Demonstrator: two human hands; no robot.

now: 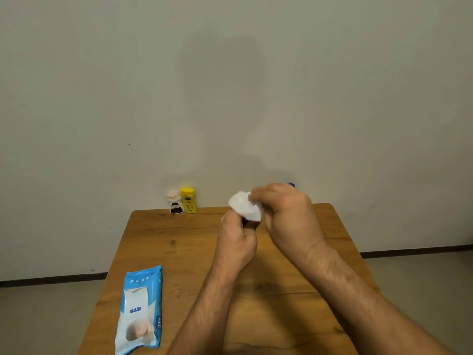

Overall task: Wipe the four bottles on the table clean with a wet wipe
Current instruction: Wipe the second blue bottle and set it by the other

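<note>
The pack of wipes (pixel 139 308) lies near left on the table (pixel 179 252); a white bottle (pixel 174 202) and a yellow bottle (pixel 188 200) stand touching at the far left edge; the left hand (pixel 236 242) curls round a dark bottle (pixel 245 221), mostly hidden; the wipe (pixel 244 204) covers its top, pinched by the right hand (pixel 284 213); I would turn the bottle slowly under firm pressure; a blue cap (pixel 291 185) peeks out behind the right hand.

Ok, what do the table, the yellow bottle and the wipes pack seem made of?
Table: wood or wood-look laminate, matte, with grain lines and dark knots. Yellow bottle: probably plastic, smooth and opaque, with a printed label. Wipes pack: thin plastic film, slightly glossy, creased, printed blue and white.
</note>
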